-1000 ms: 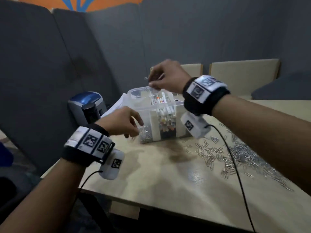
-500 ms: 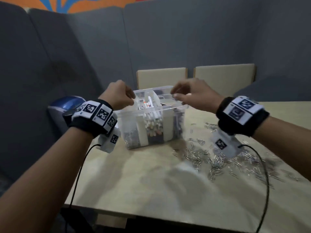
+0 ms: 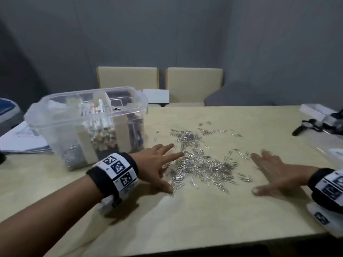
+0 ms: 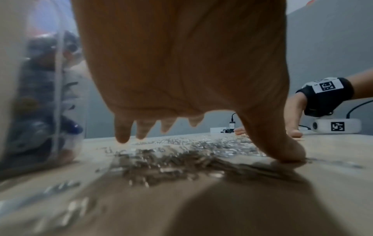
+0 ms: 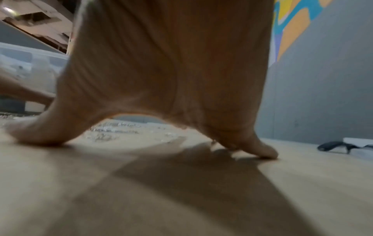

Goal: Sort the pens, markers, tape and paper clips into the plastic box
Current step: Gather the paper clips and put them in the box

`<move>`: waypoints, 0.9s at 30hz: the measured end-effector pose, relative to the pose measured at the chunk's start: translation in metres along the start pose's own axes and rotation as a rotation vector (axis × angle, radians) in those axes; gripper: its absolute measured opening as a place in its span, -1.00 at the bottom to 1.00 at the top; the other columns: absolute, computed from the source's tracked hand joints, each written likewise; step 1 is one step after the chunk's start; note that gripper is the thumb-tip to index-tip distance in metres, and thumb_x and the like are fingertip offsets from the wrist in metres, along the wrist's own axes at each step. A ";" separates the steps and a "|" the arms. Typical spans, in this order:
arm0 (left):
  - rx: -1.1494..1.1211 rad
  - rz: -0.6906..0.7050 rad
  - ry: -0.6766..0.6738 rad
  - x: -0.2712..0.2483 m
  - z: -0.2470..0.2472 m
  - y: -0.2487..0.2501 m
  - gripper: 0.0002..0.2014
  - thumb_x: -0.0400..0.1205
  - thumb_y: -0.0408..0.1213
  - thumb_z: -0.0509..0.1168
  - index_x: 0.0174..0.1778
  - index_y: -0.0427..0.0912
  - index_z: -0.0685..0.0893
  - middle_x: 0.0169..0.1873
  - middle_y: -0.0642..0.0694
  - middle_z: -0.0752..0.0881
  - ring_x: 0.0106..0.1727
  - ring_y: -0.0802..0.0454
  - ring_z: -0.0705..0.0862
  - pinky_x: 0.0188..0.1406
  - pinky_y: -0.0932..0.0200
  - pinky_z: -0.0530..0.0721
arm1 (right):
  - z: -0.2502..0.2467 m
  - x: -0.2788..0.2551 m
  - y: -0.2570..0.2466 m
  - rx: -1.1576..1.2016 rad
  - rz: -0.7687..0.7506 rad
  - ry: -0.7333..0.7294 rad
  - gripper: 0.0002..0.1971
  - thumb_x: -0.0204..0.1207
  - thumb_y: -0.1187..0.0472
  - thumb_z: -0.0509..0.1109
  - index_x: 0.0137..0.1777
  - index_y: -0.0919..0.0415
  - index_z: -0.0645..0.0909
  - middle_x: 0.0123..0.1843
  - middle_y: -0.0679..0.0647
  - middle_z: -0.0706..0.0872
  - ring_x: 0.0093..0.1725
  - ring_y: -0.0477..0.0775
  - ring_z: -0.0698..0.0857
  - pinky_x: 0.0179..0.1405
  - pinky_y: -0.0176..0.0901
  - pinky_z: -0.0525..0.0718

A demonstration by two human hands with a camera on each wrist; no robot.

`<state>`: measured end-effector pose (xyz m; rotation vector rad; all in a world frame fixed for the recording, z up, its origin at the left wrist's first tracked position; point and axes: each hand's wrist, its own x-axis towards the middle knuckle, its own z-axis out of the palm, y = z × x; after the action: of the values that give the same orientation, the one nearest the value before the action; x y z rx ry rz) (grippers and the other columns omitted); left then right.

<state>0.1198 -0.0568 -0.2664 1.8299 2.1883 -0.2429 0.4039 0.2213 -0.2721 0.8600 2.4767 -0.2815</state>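
Note:
A clear plastic box (image 3: pixel 55 115) with cardboard dividers stands at the table's left, holding markers (image 3: pixel 98 110), dark pens and some paper clips in its left compartment. A heap of silver paper clips (image 3: pixel 202 162) (image 4: pixel 171 158) lies spread on the table to the right of the box. My left hand (image 3: pixel 157 164) (image 4: pixel 181 71) lies spread and flat at the heap's left edge, thumb on the table. My right hand (image 3: pixel 272 173) (image 5: pixel 161 71) lies spread and flat at the heap's right edge. Neither hand holds anything.
Papers (image 3: pixel 20 140) lie left of the box. A black watch (image 3: pixel 306 126) and a white tray (image 3: pixel 315 110) sit at the far right. Two beige chairs (image 3: pixel 193 84) stand behind the table (image 3: pixel 185 216). A cable trails from my right wrist (image 4: pixel 359 105).
Both hands left the box's rim and came down onto the table, fingers now spread on either side of the paper clip heap. The view swung right.

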 end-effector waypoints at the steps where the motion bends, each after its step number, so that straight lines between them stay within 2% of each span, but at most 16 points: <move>1: 0.008 -0.016 -0.029 0.007 0.000 -0.002 0.15 0.28 0.53 0.30 0.57 0.41 -0.38 0.67 -0.03 -0.32 0.69 -0.20 -0.21 0.61 -0.39 -0.04 | 0.002 0.001 -0.003 0.010 0.007 -0.006 0.50 -0.18 -0.77 0.27 0.61 -0.16 -0.52 0.66 0.07 -0.51 0.66 0.32 -0.39 0.63 0.40 -0.13; 4: -0.001 -0.033 -0.055 0.023 -0.005 -0.003 0.13 0.34 0.52 0.25 0.57 0.35 -0.44 0.64 -0.02 -0.40 0.67 -0.21 -0.30 0.61 -0.33 -0.16 | -0.007 0.008 -0.016 0.042 -0.020 -0.014 0.54 -0.25 -0.74 0.33 0.57 -0.24 -0.58 0.62 0.01 -0.57 0.60 0.47 -0.44 0.56 0.55 -0.17; 7: -0.050 -0.048 -0.071 0.040 -0.009 -0.004 0.11 0.38 0.49 0.24 0.58 0.31 -0.43 0.63 -0.02 -0.44 0.66 -0.19 -0.34 0.59 -0.27 -0.19 | -0.020 0.024 -0.025 0.024 -0.125 -0.040 0.55 -0.25 -0.72 0.36 0.56 -0.23 -0.60 0.60 0.05 -0.62 0.56 0.45 -0.51 0.49 0.60 -0.31; 10: -0.062 -0.054 -0.096 0.057 -0.011 -0.009 0.14 0.33 0.54 0.22 0.56 0.32 -0.46 0.60 -0.01 -0.49 0.64 -0.24 -0.40 0.61 -0.34 -0.21 | -0.034 0.047 -0.036 -0.010 -0.211 -0.070 0.55 -0.26 -0.72 0.35 0.53 -0.22 -0.63 0.56 0.08 -0.67 0.54 0.44 -0.56 0.43 0.64 -0.38; 14: -0.059 -0.077 -0.048 0.081 -0.016 -0.014 0.02 0.41 0.54 0.11 0.58 0.33 -0.40 0.61 -0.05 -0.46 0.64 -0.33 -0.34 0.59 -0.33 -0.19 | -0.055 0.084 -0.053 -0.054 -0.382 -0.065 0.50 -0.24 -0.69 0.35 0.51 -0.31 -0.62 0.54 0.03 -0.70 0.51 0.23 -0.65 0.48 0.54 -0.46; 17: -0.098 -0.150 -0.004 0.102 -0.021 -0.023 -0.03 0.45 0.51 0.08 0.60 0.32 -0.39 0.61 -0.05 -0.45 0.65 -0.33 -0.31 0.59 -0.28 -0.18 | -0.073 0.122 -0.067 -0.054 -0.450 0.013 0.42 -0.15 -0.69 0.32 0.49 -0.37 -0.62 0.56 -0.01 -0.68 0.53 0.18 -0.64 0.42 0.46 -0.55; 20: -0.115 -0.170 -0.021 0.116 -0.021 -0.028 -0.13 0.54 0.43 0.04 0.61 0.33 -0.34 0.65 -0.03 -0.38 0.65 -0.35 -0.27 0.60 -0.29 -0.16 | -0.093 0.156 -0.081 0.007 -0.431 0.018 0.35 -0.18 -0.80 0.10 0.53 -0.37 -0.56 0.60 -0.02 -0.59 0.59 0.24 -0.54 0.44 0.50 -0.48; 22: -0.135 -0.170 -0.013 0.116 -0.021 -0.026 -0.21 0.58 0.41 -0.03 0.62 0.34 -0.32 0.67 -0.02 -0.30 0.65 -0.38 -0.25 0.61 -0.33 -0.15 | -0.099 0.162 -0.090 0.000 -0.412 -0.026 0.26 -0.08 -0.78 0.01 0.57 -0.34 -0.48 0.62 -0.04 -0.55 0.58 0.30 -0.52 0.43 0.59 -0.45; 24: -0.185 -0.170 0.011 0.110 -0.023 -0.022 -0.26 0.59 0.42 -0.12 0.62 0.33 -0.29 0.68 0.00 -0.25 0.65 -0.37 -0.24 0.61 -0.33 -0.17 | -0.100 0.154 -0.098 -0.029 -0.423 -0.067 0.16 0.05 -0.73 0.01 0.59 -0.34 -0.43 0.62 -0.05 -0.55 0.56 0.34 -0.55 0.42 0.64 -0.43; 27: -0.271 -0.155 0.035 0.100 -0.030 -0.016 -0.18 0.56 0.45 -0.08 0.66 0.22 -0.22 0.67 -0.03 -0.21 0.69 -0.22 -0.22 0.61 -0.21 -0.19 | -0.096 0.128 -0.103 -0.006 -0.465 -0.138 0.12 0.17 -0.65 0.17 0.60 -0.36 -0.39 0.63 -0.08 -0.52 0.59 0.23 -0.54 0.49 0.58 -0.39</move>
<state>0.0848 0.0426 -0.2705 1.5336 2.2612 0.0539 0.2153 0.2413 -0.2532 0.2392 2.5155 -0.4734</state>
